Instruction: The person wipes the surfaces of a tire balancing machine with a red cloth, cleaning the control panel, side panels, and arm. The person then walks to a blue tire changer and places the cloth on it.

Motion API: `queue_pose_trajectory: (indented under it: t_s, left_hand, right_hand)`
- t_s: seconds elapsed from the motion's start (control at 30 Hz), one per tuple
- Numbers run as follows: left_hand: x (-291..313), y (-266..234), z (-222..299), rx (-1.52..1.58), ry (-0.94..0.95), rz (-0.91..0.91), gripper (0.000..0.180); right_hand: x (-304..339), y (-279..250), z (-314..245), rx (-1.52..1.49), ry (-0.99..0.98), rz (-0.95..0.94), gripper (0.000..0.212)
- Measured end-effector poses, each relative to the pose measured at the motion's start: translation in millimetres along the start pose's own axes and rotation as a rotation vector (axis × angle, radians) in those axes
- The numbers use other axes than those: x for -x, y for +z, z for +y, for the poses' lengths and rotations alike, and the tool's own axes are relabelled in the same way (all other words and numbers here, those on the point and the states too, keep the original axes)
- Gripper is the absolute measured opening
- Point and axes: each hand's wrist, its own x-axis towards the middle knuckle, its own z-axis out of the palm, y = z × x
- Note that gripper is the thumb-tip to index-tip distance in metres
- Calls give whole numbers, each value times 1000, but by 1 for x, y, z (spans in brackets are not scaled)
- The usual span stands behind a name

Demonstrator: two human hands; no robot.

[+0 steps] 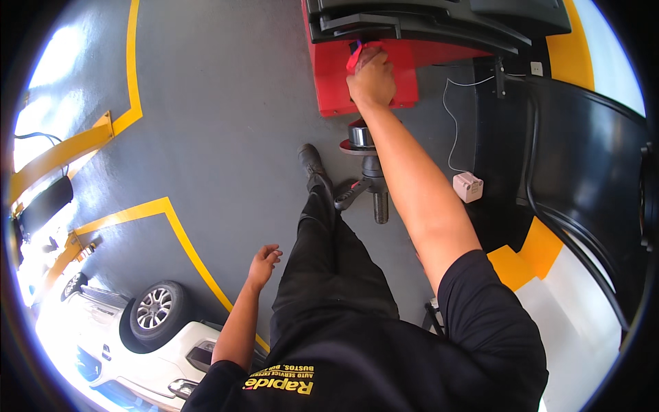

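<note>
My right hand (pixel 374 79) reaches forward to the red machine (pixel 329 93), just under its black top tray (pixel 425 24). Its fingers are closed around a bright red piece (pixel 354 60) with a dark blue bit at its end; the hand covers most of it, so its kind is unclear. Below my forearm, a threaded shaft (pixel 382 208) sticks out toward me, carrying a dark lever-handled nut (pixel 355 193) and a shiny metal collar (pixel 358 134). My left hand (pixel 263 265) hangs beside my left thigh, fingers loosely apart, holding nothing.
A white vehicle (pixel 165 357) with a wheel (pixel 159 309) stands at the lower left, near yellow lift arms (pixel 62 161). Yellow lines (pixel 195 257) mark the grey floor. On the right, a pale box (pixel 468 187) with a white cable sits by a black hose (pixel 532 151).
</note>
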Motion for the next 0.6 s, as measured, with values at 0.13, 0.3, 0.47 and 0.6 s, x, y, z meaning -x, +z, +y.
queue_pose_trajectory:
  t_s: [0.13, 0.3, 0.47, 0.6]
  left_hand:
    - [-14, 3, -7, 137, -14, 26, 39]
    - [-12, 2, 23, 181, -31, 36, 37]
    - [-28, -1, 18, 259, -33, 28, 39]
    - [-31, 6, 11, 281, -58, 30, 39]
  right_hand:
    - [-38, -13, -25, -98, 96, -132, 71]
    - [-74, -11, 16, -783, 22, -545, 54]
    - [-77, -6, 43, -1154, 316, -860, 60]
    - [-57, -3, 66, -1269, 377, -973, 60]
